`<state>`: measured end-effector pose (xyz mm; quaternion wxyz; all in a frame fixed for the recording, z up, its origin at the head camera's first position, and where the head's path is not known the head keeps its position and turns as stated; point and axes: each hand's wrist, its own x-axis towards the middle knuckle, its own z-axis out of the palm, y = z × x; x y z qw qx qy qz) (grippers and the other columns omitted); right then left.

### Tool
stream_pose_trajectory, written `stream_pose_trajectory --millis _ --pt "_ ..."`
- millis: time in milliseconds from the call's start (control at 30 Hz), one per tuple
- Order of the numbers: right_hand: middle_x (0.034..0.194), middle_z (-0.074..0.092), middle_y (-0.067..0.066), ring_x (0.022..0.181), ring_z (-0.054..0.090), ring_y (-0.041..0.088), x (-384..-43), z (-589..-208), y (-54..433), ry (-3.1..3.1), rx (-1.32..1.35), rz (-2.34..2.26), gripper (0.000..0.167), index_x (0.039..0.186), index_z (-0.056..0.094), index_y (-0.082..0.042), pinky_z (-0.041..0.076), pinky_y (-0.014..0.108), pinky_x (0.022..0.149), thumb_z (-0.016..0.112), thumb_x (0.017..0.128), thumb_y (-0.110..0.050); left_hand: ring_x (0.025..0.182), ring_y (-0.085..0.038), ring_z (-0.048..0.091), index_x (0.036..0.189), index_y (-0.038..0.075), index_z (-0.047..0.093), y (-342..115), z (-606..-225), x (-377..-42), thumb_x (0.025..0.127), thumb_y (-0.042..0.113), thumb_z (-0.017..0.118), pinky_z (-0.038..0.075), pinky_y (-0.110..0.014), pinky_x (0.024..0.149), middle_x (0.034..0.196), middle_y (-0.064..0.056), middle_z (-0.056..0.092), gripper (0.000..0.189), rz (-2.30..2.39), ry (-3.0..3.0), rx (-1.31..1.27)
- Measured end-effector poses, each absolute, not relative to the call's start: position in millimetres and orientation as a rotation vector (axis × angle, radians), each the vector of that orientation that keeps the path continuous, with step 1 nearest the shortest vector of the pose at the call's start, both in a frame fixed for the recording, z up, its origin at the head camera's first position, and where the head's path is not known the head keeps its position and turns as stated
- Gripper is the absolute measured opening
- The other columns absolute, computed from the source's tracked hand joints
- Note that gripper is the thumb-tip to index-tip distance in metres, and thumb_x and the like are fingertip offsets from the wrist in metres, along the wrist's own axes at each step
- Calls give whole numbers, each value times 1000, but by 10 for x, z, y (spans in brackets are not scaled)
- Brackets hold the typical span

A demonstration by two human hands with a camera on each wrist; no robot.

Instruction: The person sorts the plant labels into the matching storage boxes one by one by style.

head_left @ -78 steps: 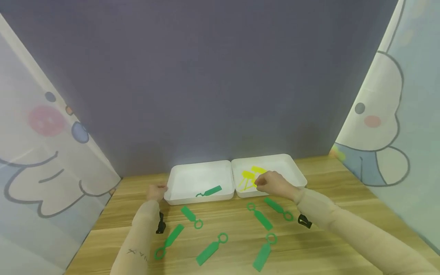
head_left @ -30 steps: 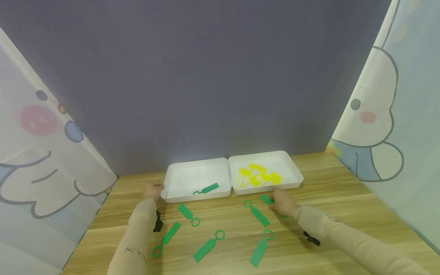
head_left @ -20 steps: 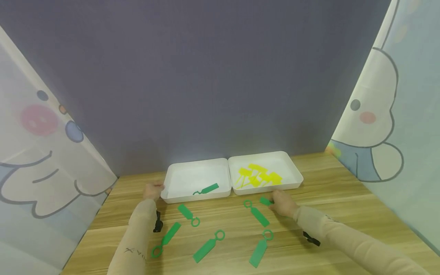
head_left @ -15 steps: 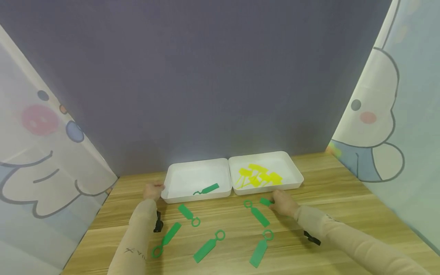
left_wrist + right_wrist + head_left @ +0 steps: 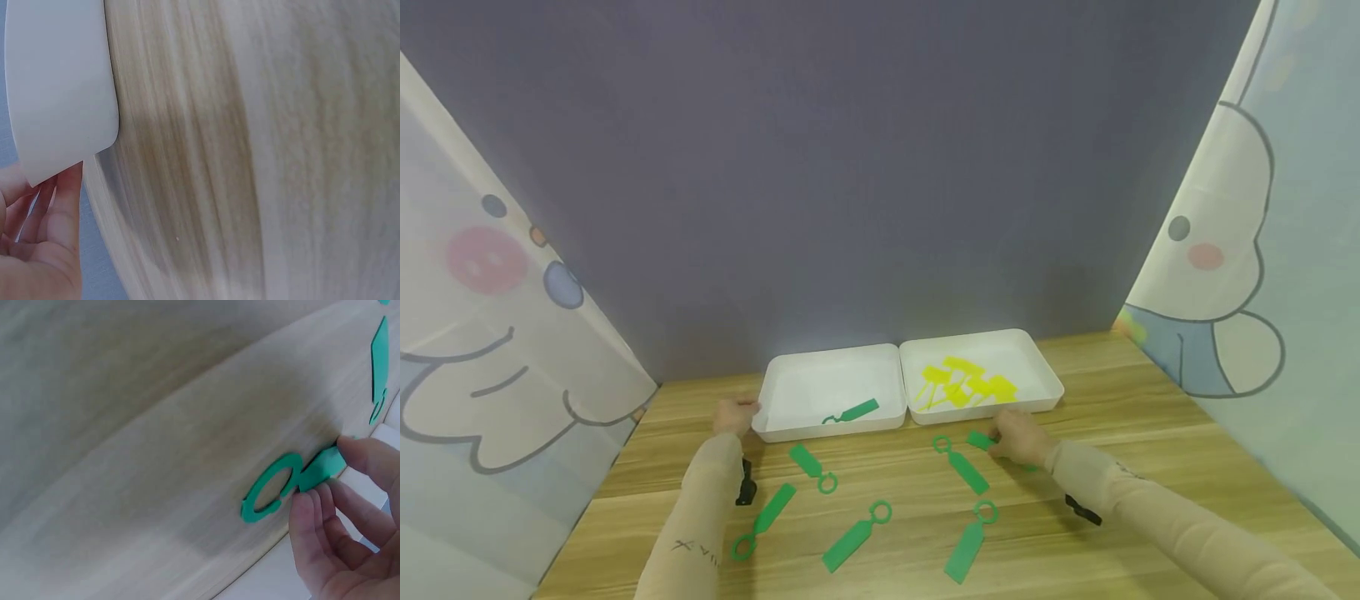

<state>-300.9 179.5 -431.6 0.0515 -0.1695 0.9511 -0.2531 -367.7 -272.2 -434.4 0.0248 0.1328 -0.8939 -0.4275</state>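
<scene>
My left hand [image 5: 735, 415] grips the left side of a shallow white tray [image 5: 775, 429]; thumb and fingers meet at its corner in the left wrist view. One green plant tag [image 5: 860, 410] lies inside that tray. Just in front of the other white tray [image 5: 1045, 406], my right hand [image 5: 1021, 437] pinches a green plant tag [image 5: 322, 467] by its flat part, thumb on one edge and fingertips on the other. Its split ring sticks out from the fingers, close over the tabletop. Beside it to the left lies another green plant tag [image 5: 967, 472].
Yellow tags [image 5: 958, 393] sit heaped in the right tray. Nearer on the wooden table [image 5: 700, 575] are several more green tags, among them one tag [image 5: 847, 546] at the front middle and one [image 5: 966, 552] front right. A dark panel [image 5: 880, 167] rises behind the trays.
My right hand has come from above the yellow tags in the right tray down to the green tag in front and taken hold of it. The left hand keeps its grip on the left tray.
</scene>
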Motion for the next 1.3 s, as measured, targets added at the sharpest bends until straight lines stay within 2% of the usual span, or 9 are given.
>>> stream_pose_trajectory --millis 100,333,433,567,733,867,967,1133,1300 --pt "46 40 -8 43 29 4 -3019 -4318 1817 2877 -559 -783 15 58 64 -2 23 12 41 70 71 1 109 -41 52 117 -8 56 -2714 -4314 -3654 91 13 48 48 -43 86 123 -29 52 34 -1326 -2769 405" --pt "51 46 -9 47 34 5 -3055 -4348 1852 2876 -622 -785 18 55 60 -8 31 13 45 71 67 -1 110 -42 52 116 -7 57 -2755 -4362 -3700 91 15 49 47 -44 87 123 -28 53 35 -1320 -2772 417" --pt "49 46 -7 44 33 4 -3061 -4336 1854 2882 -658 -772 17 54 61 -8 28 13 43 70 67 -1 109 -42 53 115 -7 58 -2769 -4378 -3711 91 15 50 48 -43 85 122 -28 53 34 -1320 -2761 422" --pt "51 53 -4 44 35 2 -3063 -4291 1844 2903 -711 -746 10 60 66 -4 30 12 41 72 68 -3 108 -41 53 115 -7 58 -2774 -4372 -3697 91 14 50 48 -43 85 122 -28 54 34 -1320 -2759 428" --pt "61 63 2 50 42 0 -3068 -4184 1816 2875 -770 -735 7 70 68 3 39 13 47 70 70 -3 107 -40 54 114 -7 58 -2782 -4371 -3697 90 14 50 49 -42 84 121 -28 54 33 -1312 -2752 442" --pt "56 57 -4 46 37 1 -3084 -4070 1769 2874 -799 -728 3 68 69 -2 32 13 43 67 70 -2 107 -39 54 114 -7 59 -2788 -4375 -3693 90 14 50 49 -41 83 121 -28 54 33 -1318 -2745 448" --pt "57 56 -7 50 39 3 -3111 -3938 1726 2896 -815 -713 5 67 68 -6 34 16 47 70 71 -3 108 -40 54 115 -7 58 -2777 -4360 -3677 91 13 50 48 -42 85 122 -28 54 33 -1329 -2746 444" --pt "70 67 -4 61 53 6 -3180 -3680 1630 2926 -848 -652 3 73 71 -8 47 27 58 73 72 -9 106 -40 54 115 -8 57 -2726 -4321 -3641 91 13 50 49 -41 83 121 -29 54 33 -1332 -2752 431" --pt "73 68 -2 62 56 8 -3256 -3500 1486 2927 -852 -630 4 76 72 -7 49 28 60 73 73 -11 101 -37 57 115 -8 57 -2710 -4337 -3664 91 13 50 51 -36 77 120 -28 55 33 -1342 -2751 430"
